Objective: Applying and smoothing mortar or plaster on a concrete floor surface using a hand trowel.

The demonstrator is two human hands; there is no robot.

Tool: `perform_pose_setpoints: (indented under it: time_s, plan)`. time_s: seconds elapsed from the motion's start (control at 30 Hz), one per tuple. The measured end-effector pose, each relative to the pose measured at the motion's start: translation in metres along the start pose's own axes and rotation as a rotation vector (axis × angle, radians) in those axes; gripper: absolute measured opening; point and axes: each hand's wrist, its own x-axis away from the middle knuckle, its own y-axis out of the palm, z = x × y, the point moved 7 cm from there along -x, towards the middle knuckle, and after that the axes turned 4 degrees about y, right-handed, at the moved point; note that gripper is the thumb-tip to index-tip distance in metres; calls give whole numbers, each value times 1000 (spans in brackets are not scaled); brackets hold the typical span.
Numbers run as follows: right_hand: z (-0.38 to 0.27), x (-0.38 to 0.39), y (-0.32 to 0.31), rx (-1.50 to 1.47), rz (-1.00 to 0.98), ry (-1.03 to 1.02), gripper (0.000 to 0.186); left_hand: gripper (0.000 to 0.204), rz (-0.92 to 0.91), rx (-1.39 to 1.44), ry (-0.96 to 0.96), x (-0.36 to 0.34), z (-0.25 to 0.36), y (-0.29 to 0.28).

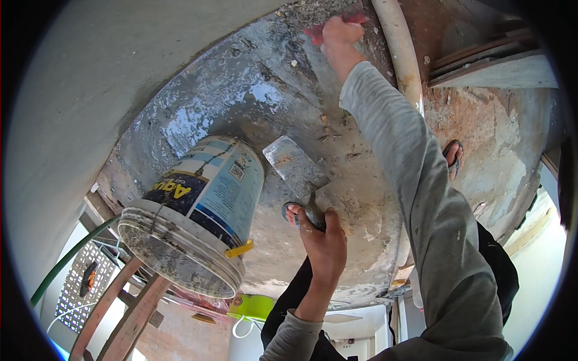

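My left hand [324, 245] is closed around the dark handle of a steel trowel [295, 163]. The trowel's flat, smeared blade points up and left, just above the floor or against it; I cannot tell which. At the far end of my outstretched right arm, my right hand [342, 37] grips a flat red tool [314, 33], partly hidden by the fingers. It is low over rough grey rubble and wet mortar [301, 13] by the wall. A white and blue plastic bucket [226, 180] with a yellow handle grip is left of the trowel, its rim caked with grey residue.
A thick pale pipe [402, 54] runs along the right of the mortared strip. Stacked boards [497, 71] lie at far right. Wooden legs [129, 319], a green hose [69, 256] and a lime-green container [251, 305] are at lower left. My sandalled feet [453, 157] stand on the floor.
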Motion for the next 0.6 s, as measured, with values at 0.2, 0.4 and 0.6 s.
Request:
perform_pose_setpoints:
  time_s: [0.2, 0.4, 0.6]
  plan:
    - [-14, -43, -12, -277, -295, 48, 28, 14, -85, 309, -194, 13, 17, 27]
    - [-28, 49, -21, -347, -563, 235, 27, 16, 3, 307, -406, 35, -25, 2]
    - [-67, 286, -40, -78, -826, 397, 29, 13, 20, 343, -506, 58, -70, 0]
